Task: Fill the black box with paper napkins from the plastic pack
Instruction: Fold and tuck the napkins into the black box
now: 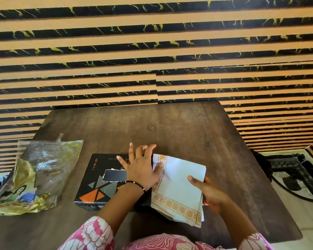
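Note:
A black box [98,179] with orange and grey triangles and a torn label lies on the dark wooden table [179,127], its lid down. My left hand [141,168] lies over the box's right part with fingers spread, its thumb touching the napkins. A stack of white paper napkins [179,184] with an orange flower border stands tilted just right of the box. My right hand [210,193] grips that stack by its right edge, thumb on top. The crumpled clear plastic pack [38,174] lies at the table's left.
A black and tan striped wall runs right behind the table. The table's right edge drops to a patterned floor [296,177]. Bare tabletop stretches behind the box and to the right of the napkins.

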`<act>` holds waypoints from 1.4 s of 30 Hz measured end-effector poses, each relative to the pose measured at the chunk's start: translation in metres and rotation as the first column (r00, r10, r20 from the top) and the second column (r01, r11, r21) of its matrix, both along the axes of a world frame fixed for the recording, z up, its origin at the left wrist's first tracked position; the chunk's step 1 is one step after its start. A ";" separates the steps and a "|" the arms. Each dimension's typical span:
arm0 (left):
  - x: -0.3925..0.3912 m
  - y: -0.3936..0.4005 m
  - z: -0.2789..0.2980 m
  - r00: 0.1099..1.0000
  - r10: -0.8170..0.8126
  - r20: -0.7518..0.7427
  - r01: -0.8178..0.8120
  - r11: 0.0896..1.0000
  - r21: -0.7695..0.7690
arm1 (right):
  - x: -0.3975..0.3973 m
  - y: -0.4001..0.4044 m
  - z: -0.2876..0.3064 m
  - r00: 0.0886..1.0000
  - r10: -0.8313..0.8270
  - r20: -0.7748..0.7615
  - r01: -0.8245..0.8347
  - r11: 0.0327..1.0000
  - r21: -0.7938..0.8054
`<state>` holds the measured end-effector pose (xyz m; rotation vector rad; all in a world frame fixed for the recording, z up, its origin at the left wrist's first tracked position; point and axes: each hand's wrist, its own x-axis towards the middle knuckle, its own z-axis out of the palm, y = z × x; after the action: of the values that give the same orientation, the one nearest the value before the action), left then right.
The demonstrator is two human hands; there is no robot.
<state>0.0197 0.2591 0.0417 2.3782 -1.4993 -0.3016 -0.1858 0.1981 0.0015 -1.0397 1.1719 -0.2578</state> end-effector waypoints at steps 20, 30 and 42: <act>-0.018 0.000 0.006 0.850 -0.353 0.391 0.237 0.919 0.314 | 0.021 0.004 0.008 0.951 -0.304 -0.056 0.291 0.941 -0.172; 0.006 0.026 -0.010 0.990 -0.052 0.134 0.040 0.995 0.090 | 0.005 0.008 0.021 0.995 0.101 -0.021 -0.101 0.995 -0.013; 0.005 0.026 -0.016 0.992 -0.060 0.108 0.051 0.995 0.084 | 0.010 -0.001 0.022 0.940 0.337 -0.057 -0.338 0.893 -0.296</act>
<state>0.0246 0.2852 0.0262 2.4561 -1.6343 -0.2525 -0.1763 0.1968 0.0234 -1.4952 0.9508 -0.1611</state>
